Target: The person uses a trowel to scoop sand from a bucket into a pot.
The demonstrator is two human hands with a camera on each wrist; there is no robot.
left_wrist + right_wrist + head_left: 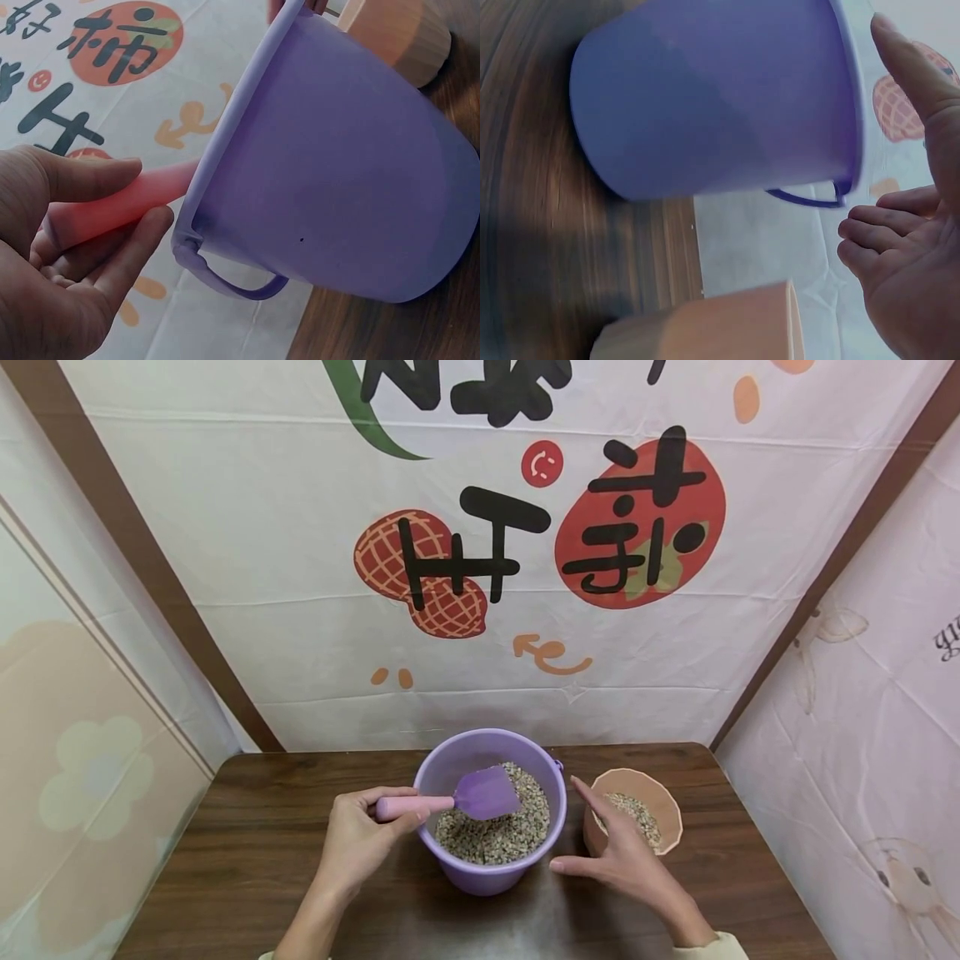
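Observation:
My left hand (365, 841) grips the pink handle of a toy shovel (487, 793), whose purple blade lies over the mouth of a purple bucket (483, 881). Coarse gravel (525, 835) fills the lower part of the bucket. In the left wrist view the thumb and fingers wrap the handle beside the bucket's rim. My right hand (626, 852) is held with fingers and thumb spread, between the bucket and a peach-coloured pot (667, 802) that has gravel in it too. The right wrist view shows this hand near the bucket's rim, holding nothing.
Bucket and pot stand on a dark wooden table (285, 810), the pot to the right. The bucket's purple handle (240, 289) hangs down at its far side. A printed white cloth (300, 610) rises behind the table, with more cloth at both sides.

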